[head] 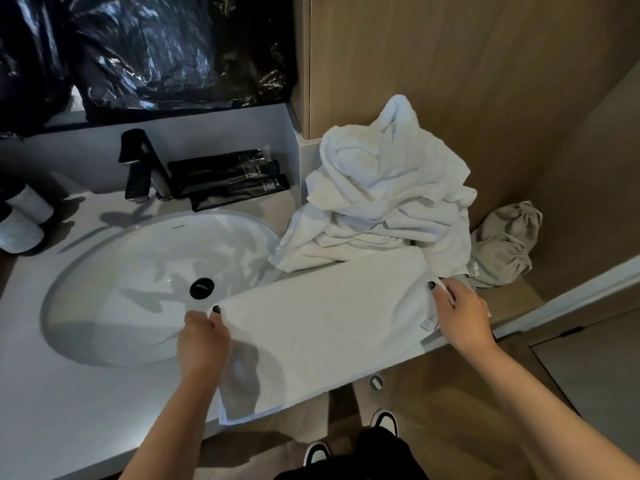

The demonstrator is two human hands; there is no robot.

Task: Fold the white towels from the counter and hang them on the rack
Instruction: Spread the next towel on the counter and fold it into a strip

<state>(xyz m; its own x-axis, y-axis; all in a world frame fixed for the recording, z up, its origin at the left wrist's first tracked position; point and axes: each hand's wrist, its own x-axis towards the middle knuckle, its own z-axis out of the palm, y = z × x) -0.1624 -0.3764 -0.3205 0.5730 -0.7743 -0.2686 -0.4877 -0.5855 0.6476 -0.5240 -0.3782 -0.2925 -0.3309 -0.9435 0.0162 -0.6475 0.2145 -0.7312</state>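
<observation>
pale grey table (79, 410) is carrying an oval white sink (138, 285) with a black drain (202, 288); wood-grain wall panels (467, 81) are rising behind and to the right of the sink. behind the sink: a black faucet (140, 164) is standing, with black toiletry tubes (228, 178) lying just to its right and a black plastic sheet (145, 50) hanging above. left of the sink: white cups (24, 216) are lying near the frame edge. right of the sink: a heap of unfolded white towels (381, 195) is piling against the wall, with beige drawstring pouches (505, 244) sitting beyond it. in front of the heap: one folded towel (329, 323) is lying flat as a long band, its left end overlapping the sink rim, its near edge hanging over the table front. left hand (202, 341) is pinching the band's left end, fingers curled on the cloth. right hand (460, 313) is gripping the band's right end beside a small sewn label (428, 322). below the table edge: black-and-white shoes (384, 419) are showing on a wooden floor (450, 393).
</observation>
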